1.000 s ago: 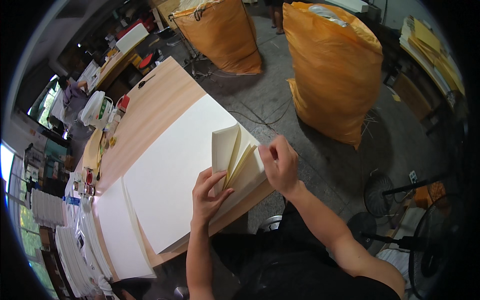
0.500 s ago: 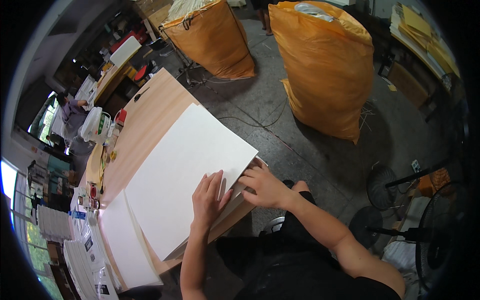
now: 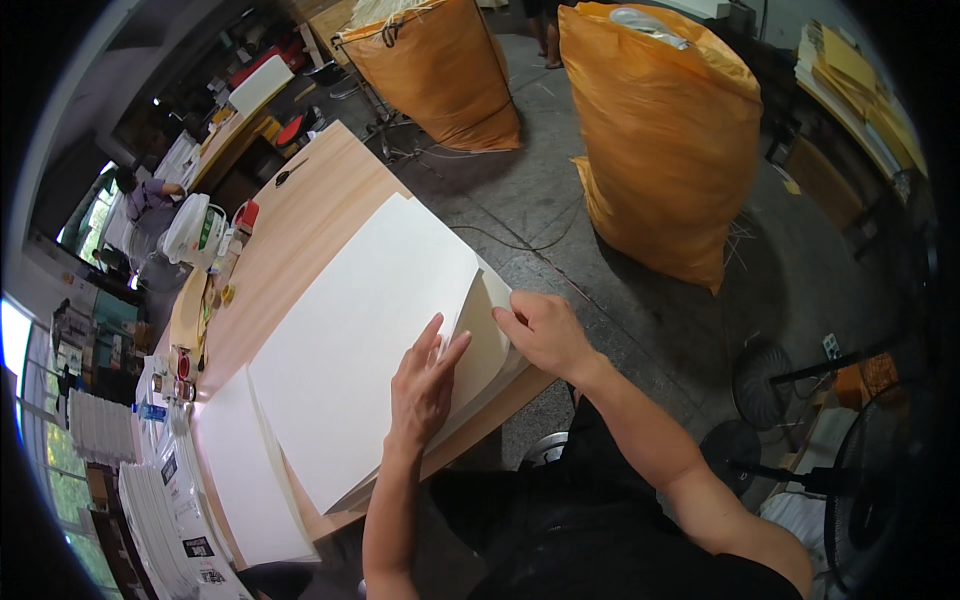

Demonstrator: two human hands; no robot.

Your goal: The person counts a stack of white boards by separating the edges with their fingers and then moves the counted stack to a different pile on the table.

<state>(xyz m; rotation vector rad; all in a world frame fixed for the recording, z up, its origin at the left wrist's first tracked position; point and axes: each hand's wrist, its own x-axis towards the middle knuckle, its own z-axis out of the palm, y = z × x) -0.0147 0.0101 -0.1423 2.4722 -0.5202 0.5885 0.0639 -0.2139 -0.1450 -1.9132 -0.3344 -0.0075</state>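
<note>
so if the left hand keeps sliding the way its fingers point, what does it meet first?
The left hand lies flat on the paper stack, fingers pointing up-right toward the lifted sheet edge. That edge, pinched by the right hand, probably comes first; depth is unclear.

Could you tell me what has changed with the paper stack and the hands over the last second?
The sheets the right hand had fanned up were laid flat, and it now lifts the stack's near edge again. The left hand slid onto the top sheet, pressing flat. The wooden table and orange sacks stayed put.
</note>
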